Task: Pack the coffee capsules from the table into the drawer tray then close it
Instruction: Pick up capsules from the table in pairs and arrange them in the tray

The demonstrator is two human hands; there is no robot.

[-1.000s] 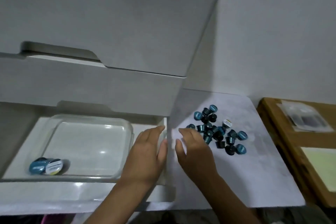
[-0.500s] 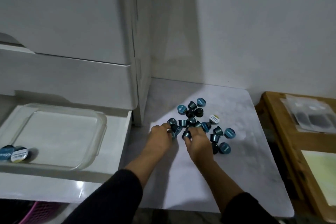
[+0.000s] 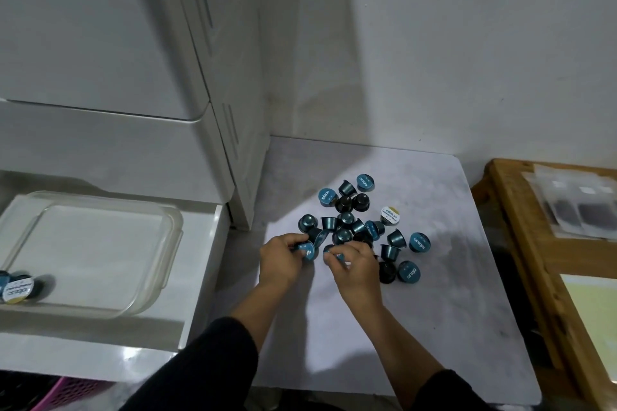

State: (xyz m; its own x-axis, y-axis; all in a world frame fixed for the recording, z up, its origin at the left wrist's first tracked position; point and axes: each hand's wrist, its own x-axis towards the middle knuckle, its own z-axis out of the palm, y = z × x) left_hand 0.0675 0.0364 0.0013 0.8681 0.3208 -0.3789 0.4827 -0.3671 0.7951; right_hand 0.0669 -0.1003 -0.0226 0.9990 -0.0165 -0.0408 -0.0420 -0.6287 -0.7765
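Observation:
Several blue and black coffee capsules lie in a loose pile on the white marbled table. My left hand sits at the pile's near left edge, fingers closed around a blue capsule. My right hand is beside it, fingers curled on another capsule at the pile's near side. To the left, the open white drawer holds a clear plastic tray with two capsules in its near left corner.
White drawer fronts rise above the open drawer. A wooden shelf with plastic packets stands at the right. A pink basket shows at the bottom left. A white wall backs the table.
Both hands moved from beside the drawer to the capsule pile and closed on capsules. The view swung right, so the drawer now sits further left.

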